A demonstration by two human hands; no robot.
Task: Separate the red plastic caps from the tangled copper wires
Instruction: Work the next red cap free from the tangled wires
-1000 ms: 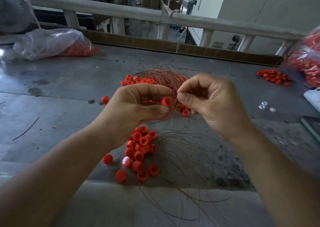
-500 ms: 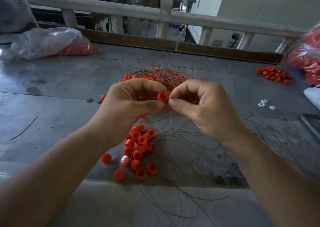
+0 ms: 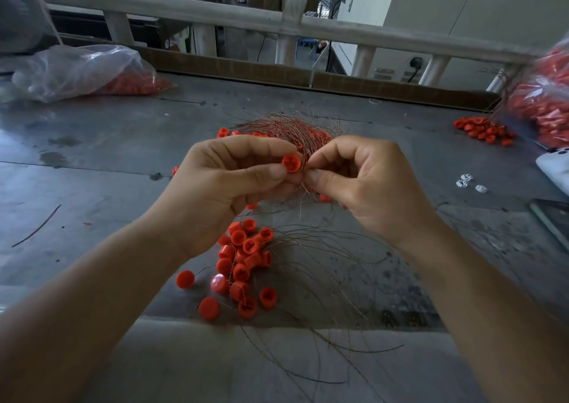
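Head view put us partway through, by our judgement: a heap of seemingly freed caps point(image 3: 243, 264) lay at six o'clock from our hands beside loose strands point(image 3: 326, 267), while the tangled copper wires point(image 3: 295, 130) at twelve o'clock held many more. Our left hand point(image 3: 224, 184) was raised over the table point(image 3: 92, 162), thumb and forefinger pinching one red cap point(image 3: 291, 163), its open end toward us. At three o'clock from it, our right hand point(image 3: 363, 187) pinched thin wire point(image 3: 303, 185) just beside that cap, its other fingers curled.
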